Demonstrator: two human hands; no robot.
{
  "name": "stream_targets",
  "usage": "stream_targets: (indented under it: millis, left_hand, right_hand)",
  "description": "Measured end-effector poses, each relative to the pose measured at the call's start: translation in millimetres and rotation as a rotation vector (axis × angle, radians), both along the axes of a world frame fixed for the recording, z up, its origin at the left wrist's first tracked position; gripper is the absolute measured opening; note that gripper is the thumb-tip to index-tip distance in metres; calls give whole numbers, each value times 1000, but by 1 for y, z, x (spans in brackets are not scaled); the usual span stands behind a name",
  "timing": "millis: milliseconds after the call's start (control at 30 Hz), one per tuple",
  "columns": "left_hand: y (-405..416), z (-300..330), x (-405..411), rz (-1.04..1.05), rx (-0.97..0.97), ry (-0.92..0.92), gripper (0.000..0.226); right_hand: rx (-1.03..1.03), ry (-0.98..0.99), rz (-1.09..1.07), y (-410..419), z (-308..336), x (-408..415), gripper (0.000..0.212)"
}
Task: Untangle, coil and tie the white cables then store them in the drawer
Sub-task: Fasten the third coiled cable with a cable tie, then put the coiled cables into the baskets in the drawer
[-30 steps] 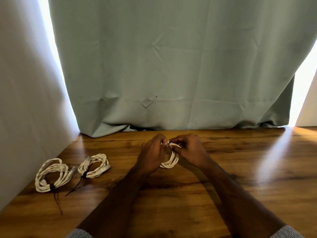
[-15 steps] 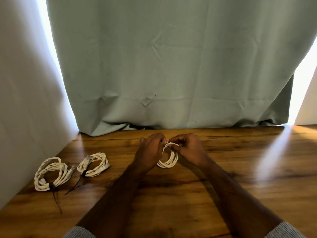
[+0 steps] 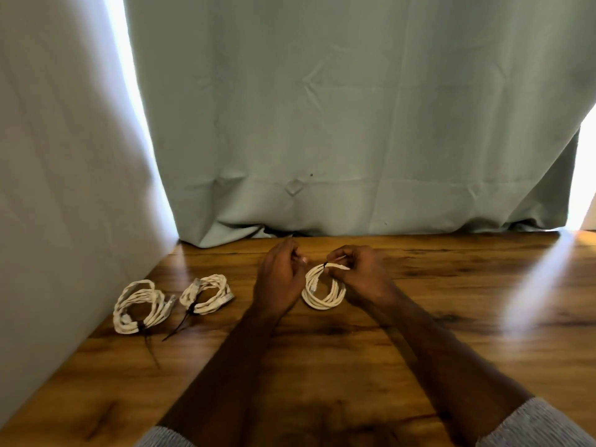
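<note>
The right side of the wooden worktop (image 3: pixel 483 317) is bare wood, so a hand could slide there. On the left lie two tied cable coils (image 3: pixel 142 307) (image 3: pixel 206 294), side by side, with thin dark ties sticking out toward the front. A white wall (image 3: pixel 64 188) blocks the left edge. A green curtain (image 3: pixel 354 124) hangs down to the back edge.

Three coiled white cables are in view: the leftmost coil (image 3: pixel 140 307), the middle coil (image 3: pixel 208 294) and the held coil (image 3: pixel 323 290). Two hands show, the left hand (image 3: pixel 279 279) and the right hand (image 3: pixel 361 275). Two black ties (image 3: pixel 188 314) trail from the two coils on the one wooden counter (image 3: pixel 451 317).
</note>
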State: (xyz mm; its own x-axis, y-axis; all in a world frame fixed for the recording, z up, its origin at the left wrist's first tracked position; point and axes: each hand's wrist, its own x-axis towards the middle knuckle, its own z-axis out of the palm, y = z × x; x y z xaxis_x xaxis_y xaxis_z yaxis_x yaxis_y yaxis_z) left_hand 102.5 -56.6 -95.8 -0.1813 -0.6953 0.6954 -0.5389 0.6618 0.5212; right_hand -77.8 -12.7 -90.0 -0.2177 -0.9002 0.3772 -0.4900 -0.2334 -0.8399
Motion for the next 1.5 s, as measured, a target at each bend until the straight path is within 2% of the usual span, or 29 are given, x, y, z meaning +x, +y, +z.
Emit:
stream_targets:
  millis: [133,200,300,433,600,667,767,867,967,1033,1133,1333,1500]
  left_hand:
    - [18,11,46,304,-79,-25,10]
    - [21,18,74,435,18,-54,12]
    - [21,25,113,538,193,-150,14]
    - [21,39,138,555,358,-253,29]
    - [18,41,147,467,535,-454,41]
    - [15,38,142,438,526,-451,41]
    - [14,34,128,359,455,-451,29]
    - [12,29,106,256,485,-337,24]
    - [14,23,75,97,656,-118,40]
    - [19,21,52,-48,813,-43,38]
    - [27,20,12,-180,943,-102,23]
    - [64,27,-65,-328,947,-166,13]
    - [113,31,-134,-518,920,-83,21]
  right_hand:
    - [14,-223,35,1,-3,22,21]
    - [67,-311,78,5,-7,31,23]
    - [99,-273,70,10,-10,36,25]
    - [176,-171,33,24,-10,33,17]
    - [238,-150,-25,41,-11,22,14]
    - [232,-157,-72,47,-10,20,17]
    - [229,-168,-99,53,-8,17,20]
    - [239,-165,-121,59,-9,12,22]
    - [253,-116,-173,71,-9,-1,20]
    - [258,-128,-228,83,-11,-14,20]
    - [241,-206,-356,114,-14,-38,21]
    - [204,-92,-632,191,-15,-93,7]
    - [191,-1,-818,278,-11,-142,11]
